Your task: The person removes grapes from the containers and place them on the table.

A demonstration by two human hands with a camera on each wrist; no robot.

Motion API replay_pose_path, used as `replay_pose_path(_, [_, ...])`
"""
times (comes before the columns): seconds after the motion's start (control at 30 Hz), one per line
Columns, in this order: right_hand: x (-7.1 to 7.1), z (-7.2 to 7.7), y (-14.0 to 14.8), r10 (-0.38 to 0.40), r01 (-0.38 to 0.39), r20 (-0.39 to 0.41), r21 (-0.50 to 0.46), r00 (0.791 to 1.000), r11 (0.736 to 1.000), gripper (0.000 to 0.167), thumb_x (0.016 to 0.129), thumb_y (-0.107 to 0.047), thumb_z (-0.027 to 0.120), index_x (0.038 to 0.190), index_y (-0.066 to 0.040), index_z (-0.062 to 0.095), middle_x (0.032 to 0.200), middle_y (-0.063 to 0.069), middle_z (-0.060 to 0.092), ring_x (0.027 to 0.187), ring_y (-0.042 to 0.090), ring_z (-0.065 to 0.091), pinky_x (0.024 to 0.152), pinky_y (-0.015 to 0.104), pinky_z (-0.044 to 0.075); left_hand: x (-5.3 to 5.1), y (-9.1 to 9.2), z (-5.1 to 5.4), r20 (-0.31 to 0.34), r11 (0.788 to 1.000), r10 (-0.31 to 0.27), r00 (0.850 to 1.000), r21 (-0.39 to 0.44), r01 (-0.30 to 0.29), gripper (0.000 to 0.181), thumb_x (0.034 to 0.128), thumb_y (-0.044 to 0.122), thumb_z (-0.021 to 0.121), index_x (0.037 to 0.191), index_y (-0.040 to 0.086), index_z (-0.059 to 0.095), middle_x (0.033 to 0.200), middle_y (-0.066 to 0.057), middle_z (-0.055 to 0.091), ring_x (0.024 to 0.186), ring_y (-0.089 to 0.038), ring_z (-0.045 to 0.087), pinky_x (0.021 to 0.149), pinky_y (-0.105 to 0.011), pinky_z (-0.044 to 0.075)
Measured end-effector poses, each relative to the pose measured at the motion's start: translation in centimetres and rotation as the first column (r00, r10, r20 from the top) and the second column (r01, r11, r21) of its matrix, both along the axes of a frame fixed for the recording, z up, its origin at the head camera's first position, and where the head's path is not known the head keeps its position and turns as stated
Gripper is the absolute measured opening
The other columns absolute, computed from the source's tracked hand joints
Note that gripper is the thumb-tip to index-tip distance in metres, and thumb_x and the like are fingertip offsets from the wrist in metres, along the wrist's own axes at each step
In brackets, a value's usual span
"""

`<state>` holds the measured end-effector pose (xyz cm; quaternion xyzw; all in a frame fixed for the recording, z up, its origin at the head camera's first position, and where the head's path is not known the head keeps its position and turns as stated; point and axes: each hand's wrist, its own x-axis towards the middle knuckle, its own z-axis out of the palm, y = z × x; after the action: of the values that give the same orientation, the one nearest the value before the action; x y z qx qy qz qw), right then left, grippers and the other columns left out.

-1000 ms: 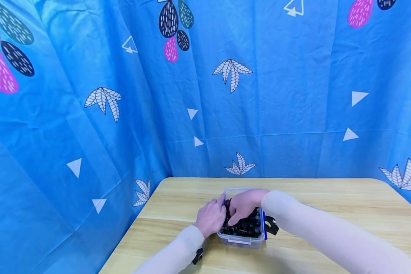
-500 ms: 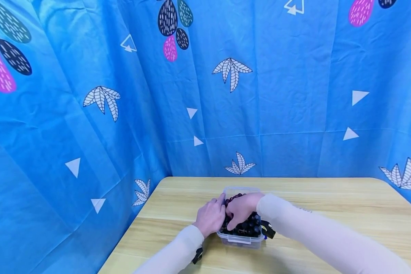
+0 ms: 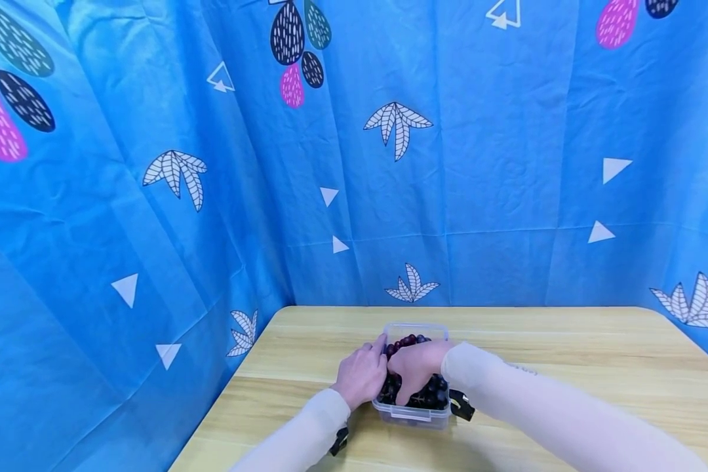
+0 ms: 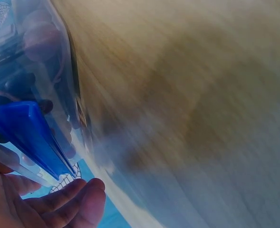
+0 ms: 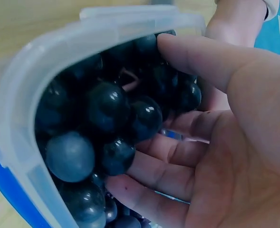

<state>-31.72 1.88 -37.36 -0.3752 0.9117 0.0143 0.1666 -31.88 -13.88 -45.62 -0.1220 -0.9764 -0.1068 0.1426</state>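
Observation:
A clear plastic box (image 3: 410,414) with a blue side clip (image 4: 33,137) stands on the table, filled with dark grapes (image 3: 433,391). My left hand (image 3: 361,375) holds the box at its left rim, bent fingers (image 4: 90,204) beside the clip. Reaching in from the right, my right hand (image 3: 415,367) curls round a bunch of grapes. In the right wrist view its thumb (image 5: 192,52) lies over the top grapes and its other fingers (image 5: 154,178) reach beneath them. The ends of some fingers are hidden among the fruit.
The pale wooden table (image 3: 566,367) extends widely to the right of the box. A blue patterned curtain (image 3: 495,170) hangs behind the table and along its left side. Black straps (image 3: 461,405) circle both wrists.
My right hand has shifted slightly within the box, its thumb now nearer the front edge. More reddish grapes show behind it. My left hand stays on the rim.

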Motion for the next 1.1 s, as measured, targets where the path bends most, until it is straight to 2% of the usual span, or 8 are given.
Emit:
replay_pose_path(0.13, [0.4,-0.2,0.1,-0.015,0.015,-0.025,-0.005,1.0,1.0,0.032,0.079,-0.041,0.08,0.103,-0.024,0.068,0.095,-0.015,0.065,0.083,0.003,0.056,0.091,0.028,0.052,0.1,0.1,0.0,0.006,1.0,0.002,1.0,0.014,-0.002,0.049,0.1034,0.026,0.042,0.15,0.014,0.049,0.104,-0.014,0.069,0.079,-0.026,0.067,0.059,-0.041,0.055])
replay_pose_path(0.23, [0.7,-0.4,0.2,-0.01,0.009,-0.051,-0.013,0.999,1.0,0.024,0.079,-0.04,0.079,0.088,-0.024,0.065,0.083,-0.014,0.062,0.075,0.004,0.054,0.082,0.026,0.052,0.3,0.0,-0.1,0.024,1.0,0.008,1.0,0.026,-0.008,0.049,0.1039,0.027,0.042,0.151,0.014,0.048,0.106,-0.014,0.069,0.082,-0.027,0.067,0.061,-0.043,0.055])
replay_pose_path(0.37, [0.9,-0.8,0.3,0.01,-0.012,-0.068,-0.031,0.998,0.999,0.026,0.078,-0.041,0.079,0.077,-0.023,0.06,0.073,-0.013,0.057,0.067,0.006,0.051,0.072,0.025,0.049,0.4,-0.1,-0.5,0.024,1.0,0.008,1.0,0.03,-0.008,0.049,0.1039,0.026,0.042,0.15,0.014,0.049,0.107,-0.013,0.07,0.085,-0.028,0.069,0.063,-0.044,0.056])
replay_pose_path(0.7, [0.6,-0.5,0.9,-0.008,-0.001,-0.109,-0.077,0.994,0.997,0.026,0.08,-0.035,0.078,0.069,-0.023,0.058,0.064,-0.011,0.051,0.06,0.008,0.046,0.064,0.026,0.044,0.1,0.0,-0.1,0.01,0.999,-0.008,1.0,0.032,0.007,0.048,0.1039,0.026,0.043,0.15,0.014,0.048,0.103,-0.012,0.07,0.085,-0.026,0.068,0.063,-0.042,0.056])
replay_pose_path(0.83, [0.9,-0.6,1.2,-0.012,0.003,-0.082,-0.117,0.997,0.993,0.027,0.081,-0.028,0.077,0.068,-0.022,0.054,0.062,-0.01,0.045,0.058,0.008,0.042,0.062,0.026,0.04,0.1,0.0,-0.4,0.025,0.999,-0.011,1.0,0.048,0.01,0.049,0.104,0.025,0.043,0.151,0.013,0.048,0.098,-0.012,0.07,0.08,-0.024,0.067,0.058,-0.039,0.054])
replay_pose_path(0.97, [1.0,-0.5,1.6,0.006,-0.019,-0.085,-0.163,0.996,0.986,0.031,0.08,-0.024,0.078,0.066,-0.021,0.05,0.059,-0.01,0.04,0.054,0.007,0.038,0.057,0.024,0.037,-0.1,-0.1,-0.5,0.029,0.998,-0.019,0.999,0.063,0.017,0.049,0.104,0.025,0.043,0.151,0.013,0.048,0.089,-0.011,0.069,0.073,-0.023,0.065,0.053,-0.038,0.05])
replay_pose_path(1.1, [0.8,-0.2,1.9,0.019,-0.037,-0.094,-0.196,0.995,0.98,0.028,0.081,-0.024,0.078,0.068,-0.021,0.053,0.06,-0.011,0.042,0.055,0.007,0.039,0.057,0.023,0.037,-0.3,-0.2,-0.4,0.028,0.997,-0.013,1.0,0.078,0.011,0.048,0.1042,0.025,0.043,0.151,0.014,0.048,0.09,-0.01,0.07,0.077,-0.026,0.067,0.055,-0.041,0.052])
